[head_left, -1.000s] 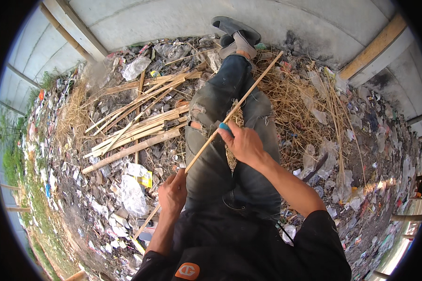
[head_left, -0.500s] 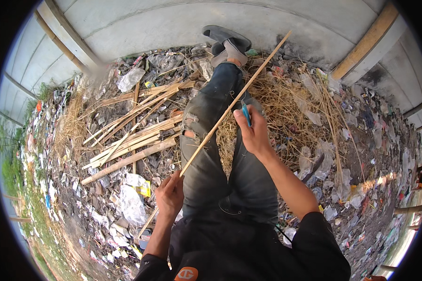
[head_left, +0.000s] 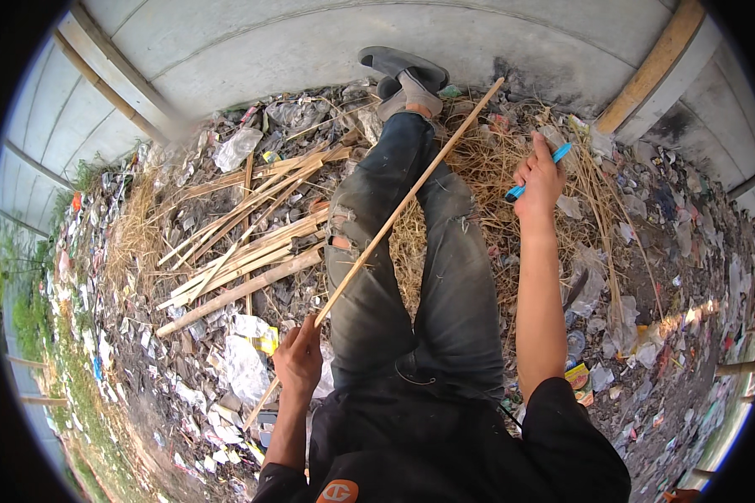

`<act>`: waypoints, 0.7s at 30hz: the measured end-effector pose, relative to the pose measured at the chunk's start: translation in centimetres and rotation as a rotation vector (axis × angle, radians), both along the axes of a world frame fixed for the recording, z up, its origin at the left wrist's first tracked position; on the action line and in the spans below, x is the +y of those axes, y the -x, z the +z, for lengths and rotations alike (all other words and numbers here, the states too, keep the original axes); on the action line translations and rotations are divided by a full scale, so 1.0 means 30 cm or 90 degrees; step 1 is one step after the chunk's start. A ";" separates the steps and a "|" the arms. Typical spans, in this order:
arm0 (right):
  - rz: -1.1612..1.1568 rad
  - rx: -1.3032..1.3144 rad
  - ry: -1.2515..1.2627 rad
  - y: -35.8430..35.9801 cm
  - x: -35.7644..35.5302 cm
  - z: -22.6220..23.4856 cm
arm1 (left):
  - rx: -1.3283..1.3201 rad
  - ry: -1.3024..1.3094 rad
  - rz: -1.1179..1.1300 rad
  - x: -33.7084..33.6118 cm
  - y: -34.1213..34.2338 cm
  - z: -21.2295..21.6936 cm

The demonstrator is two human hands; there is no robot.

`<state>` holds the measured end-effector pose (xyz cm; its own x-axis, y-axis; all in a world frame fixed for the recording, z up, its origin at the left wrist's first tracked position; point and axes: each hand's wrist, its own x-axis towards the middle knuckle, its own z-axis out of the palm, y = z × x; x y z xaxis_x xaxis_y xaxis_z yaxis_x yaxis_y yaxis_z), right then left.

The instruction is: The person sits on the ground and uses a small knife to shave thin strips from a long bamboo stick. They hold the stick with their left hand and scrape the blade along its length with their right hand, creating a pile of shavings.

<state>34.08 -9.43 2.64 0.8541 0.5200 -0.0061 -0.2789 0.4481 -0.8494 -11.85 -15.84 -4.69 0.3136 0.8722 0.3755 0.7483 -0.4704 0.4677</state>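
Stick (head_left: 407, 202) in left hand (head_left: 299, 360), tool (head_left: 562, 152) in right hand (head_left: 540, 183)

Open air between right hand (head_left: 539, 182) and long strip (head_left: 387, 228) — legs (head_left: 457, 285) beneath, wall (head_left: 327, 50) blocking the far side

The head camera is the left unit of a side-by-side fisheye pair worn on the person's head. The view faces steeply downward and forward over the lap. The black shirt (head_left: 419, 436) is nearest, along the lower edge; the outstretched legs (head_left: 457, 293) extend up the centre; the grey wall (head_left: 310, 50) spans the upper part. The left hand (head_left: 299, 360) and the right hand (head_left: 540, 186) both lie within the field, closer to the lens than the sandals (head_left: 394, 61). Straight edges (those of the wall, for example) bow toward the rim
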 end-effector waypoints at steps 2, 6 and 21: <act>0.036 -0.028 0.053 -0.017 -0.010 -0.002 | -0.013 0.010 -0.005 -0.001 -0.004 0.002; 0.320 -0.117 0.189 0.197 -0.046 -0.021 | -0.052 0.058 -0.036 -0.005 -0.061 0.014; 0.472 -0.005 0.082 0.568 -0.061 -0.094 | -0.162 0.457 -0.156 0.067 -0.248 0.187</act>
